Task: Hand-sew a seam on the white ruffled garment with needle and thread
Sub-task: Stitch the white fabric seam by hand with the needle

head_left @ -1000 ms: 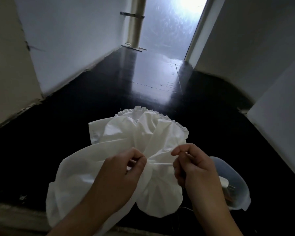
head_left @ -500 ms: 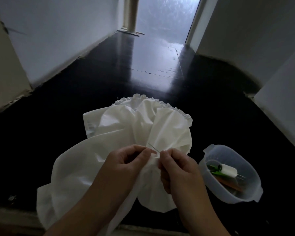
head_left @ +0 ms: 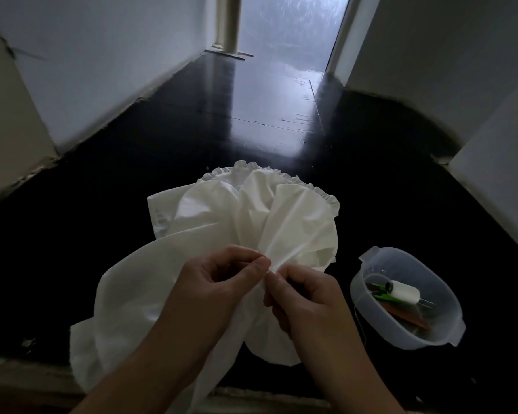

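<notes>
Both your hands are meeting at a gathered fold of the garment (head_left: 284, 222), which is lying on the dark floor (head_left: 192, 138). Your left hand (head_left: 219, 282) is pinching the cloth with curled fingers; your right hand (head_left: 305, 297) is pinching beside it, fingertips nearly touching. I cannot make out the needle.

Left hand (head_left: 219, 282) and right hand (head_left: 299, 294) pinch a gathered fold of the white ruffled garment (head_left: 251, 222) fingertip to fingertip over the black floor (head_left: 192, 138); needle too fine to make out; beside it, right, a clear plastic tub (head_left: 407, 330) holds a white thread spool (head_left: 402, 292).
</notes>
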A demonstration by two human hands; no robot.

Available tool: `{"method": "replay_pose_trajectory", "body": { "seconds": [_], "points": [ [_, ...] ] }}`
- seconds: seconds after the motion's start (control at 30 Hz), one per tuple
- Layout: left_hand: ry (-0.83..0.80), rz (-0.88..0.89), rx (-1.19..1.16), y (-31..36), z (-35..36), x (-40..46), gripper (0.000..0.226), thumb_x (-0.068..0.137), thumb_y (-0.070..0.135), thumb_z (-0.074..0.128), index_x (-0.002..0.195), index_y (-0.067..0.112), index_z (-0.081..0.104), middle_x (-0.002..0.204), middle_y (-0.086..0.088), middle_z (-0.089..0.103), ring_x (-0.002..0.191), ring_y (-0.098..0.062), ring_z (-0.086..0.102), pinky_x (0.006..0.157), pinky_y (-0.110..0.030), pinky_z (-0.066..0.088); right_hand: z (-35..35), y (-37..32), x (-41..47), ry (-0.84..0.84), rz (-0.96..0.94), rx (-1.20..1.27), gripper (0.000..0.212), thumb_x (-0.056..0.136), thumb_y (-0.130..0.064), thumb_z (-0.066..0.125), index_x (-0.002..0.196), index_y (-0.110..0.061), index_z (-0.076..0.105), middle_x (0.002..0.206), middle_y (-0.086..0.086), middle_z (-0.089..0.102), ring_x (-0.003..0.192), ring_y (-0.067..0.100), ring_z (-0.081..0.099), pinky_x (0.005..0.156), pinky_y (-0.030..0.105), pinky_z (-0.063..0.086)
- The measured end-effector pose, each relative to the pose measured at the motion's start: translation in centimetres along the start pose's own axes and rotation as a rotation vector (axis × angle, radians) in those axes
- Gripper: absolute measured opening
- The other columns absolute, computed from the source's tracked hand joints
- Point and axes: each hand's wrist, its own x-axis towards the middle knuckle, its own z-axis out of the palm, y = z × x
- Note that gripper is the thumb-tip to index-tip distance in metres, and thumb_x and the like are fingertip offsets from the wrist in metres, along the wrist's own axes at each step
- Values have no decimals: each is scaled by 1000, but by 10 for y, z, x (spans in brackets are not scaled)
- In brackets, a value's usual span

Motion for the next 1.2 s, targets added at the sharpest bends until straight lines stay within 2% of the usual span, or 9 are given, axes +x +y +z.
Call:
{"method": "replay_pose_trajectory", "body": {
  "seconds": [0.07,0.13,0.23,0.33,0.4,0.63,0.83,1.07,1.2],
  "points": [
    [4,15,16,0,0,0,5,89,18,78,88,16,82,89,-11,79,93,-29,76,88,-40,60,-2,2,-2,48,-62,-249,32,97,-41,62,73,-21,67,64,-8,62,60,5,57,58,31,46],
    [11,28,30,0,-1,1,4,88,19,79,87,17,82,86,-8,79,90,-24,77,83,-32,60,-4,1,-3,204,-156,-534,23,88,-57,56,93,-35,63,94,-18,62,86,0,60,73,19,49],
    [15,42,59,-1,0,1,4,88,18,80,86,17,83,84,-6,80,86,-18,77,79,-25,59,-6,-2,0,271,-284,-610,40,82,-46,67,118,-36,54,123,-17,45,111,-2,48,93,7,39],
    [9,56,74,-3,0,2,5,88,18,79,86,19,83,86,-6,80,90,-21,78,86,-33,61,-5,-6,4,186,-302,-476,37,85,-15,79,109,-35,59,107,-22,57,99,-1,60,83,7,45],
    [4,50,76,-4,-1,3,7,89,17,78,85,20,84,87,-6,80,91,-21,78,86,-34,59,-5,-11,6,131,-252,-392,35,87,-7,78,102,-35,62,92,-18,65,94,1,64,76,10,49],
    [-22,-5,82,-4,0,1,7,88,18,78,86,21,84,90,-5,81,93,-21,77,87,-35,59,-10,-14,9,94,-149,-425,27,87,-13,81,92,-37,68,80,-22,69,85,-10,66,74,6,51],
    [-66,-37,135,1,0,-3,19,83,23,83,102,24,81,94,-1,82,93,-14,78,88,-34,62,-15,-4,12,158,-178,-487,24,91,-15,76,103,-35,76,88,-29,67,91,-17,64,78,-1,46],
    [-82,-47,185,7,-3,-3,26,81,11,86,102,23,80,94,2,82,90,-14,79,88,-40,65,-28,3,25,159,-103,-135,31,94,-1,62,83,-30,67,74,-10,67,68,7,63,66,31,53],
    [-68,21,252,9,-3,-4,26,79,11,87,100,26,80,92,5,82,88,-13,78,87,-45,64,-27,2,24,37,-59,0,28,97,-1,52,87,-23,64,64,-9,53,61,8,47,60,26,39]
  ]
}}
